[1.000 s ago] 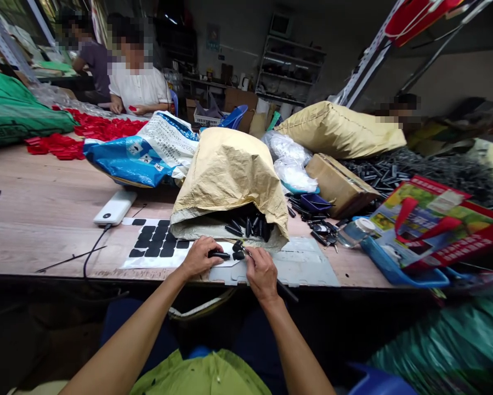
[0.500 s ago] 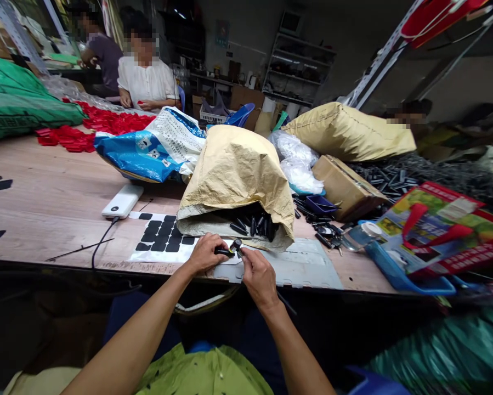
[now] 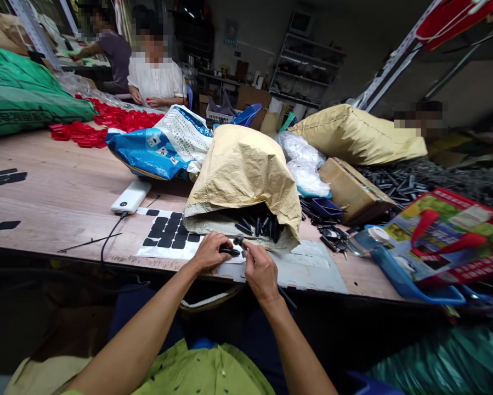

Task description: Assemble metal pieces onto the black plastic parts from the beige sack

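Note:
My left hand rests at the table's front edge with its fingers closed on a black elongated piece, whose end points to the right. Just right of it, my right hand is closed around what looks like a small hammer; its dark round head shows above the fingertips. A dark handle end sticks out by the right wrist. Right behind both hands lies a yellow woven sack, its mouth towards me, with several black pieces inside. Under and beside the left hand is a white sheet of black rounded stickers.
A white power bank with a cable lies left of the sheet. A grey board covers the table's front edge. Rightward are a water bottle, a blue tray and a colourful bag. Two people sit behind red pieces.
The view has shifted slightly, so the scene sits a little further right. The hammer head has moved slightly up off the black piece. Both hands keep their holds.

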{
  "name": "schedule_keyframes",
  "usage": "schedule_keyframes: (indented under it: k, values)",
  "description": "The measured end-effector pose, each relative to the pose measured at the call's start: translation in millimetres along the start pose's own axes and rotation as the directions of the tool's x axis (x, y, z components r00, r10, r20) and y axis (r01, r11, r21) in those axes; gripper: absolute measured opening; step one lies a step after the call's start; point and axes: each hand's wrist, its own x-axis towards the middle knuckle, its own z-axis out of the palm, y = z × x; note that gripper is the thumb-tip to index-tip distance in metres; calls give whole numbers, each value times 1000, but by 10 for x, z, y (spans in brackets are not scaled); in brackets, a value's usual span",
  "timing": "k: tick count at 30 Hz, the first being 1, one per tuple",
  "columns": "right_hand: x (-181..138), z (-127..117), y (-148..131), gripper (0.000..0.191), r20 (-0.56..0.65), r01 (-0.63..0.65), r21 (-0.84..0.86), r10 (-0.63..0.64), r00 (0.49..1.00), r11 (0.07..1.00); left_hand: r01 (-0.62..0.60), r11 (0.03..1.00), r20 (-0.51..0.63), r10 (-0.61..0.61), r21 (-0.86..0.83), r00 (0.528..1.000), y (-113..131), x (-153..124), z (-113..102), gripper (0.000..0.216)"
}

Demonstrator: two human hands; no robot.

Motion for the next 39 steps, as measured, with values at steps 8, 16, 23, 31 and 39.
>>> schedule_keyframes:
  k: [8, 16, 23, 31, 39]
  values:
    - [-26, 7, 443, 28, -64, 51, -181, -64, 996, 982, -14, 1000, 4, 14, -6, 1000, -18, 2, 0, 17]
    - [-137, 115, 524, 25, -103, 87, -293, -122, 987, 952, -1, 1000, 22, 0, 17, 1000, -11, -1, -11, 17]
    - [-146, 124, 521, 25, -105, 75, -287, -109, 989, 955, 4, 1000, 32, -5, 20, 999, -50, 4, 5, 19]
    - [-155, 133, 519, 25, -109, 65, -284, -99, 989, 957, 2, 999, 37, -3, 35, 999, -72, 8, 11, 19]
    - [-154, 138, 515, 25, -118, 62, -282, -99, 988, 957, 1, 999, 34, -2, 44, 999, -79, 11, 15, 19]
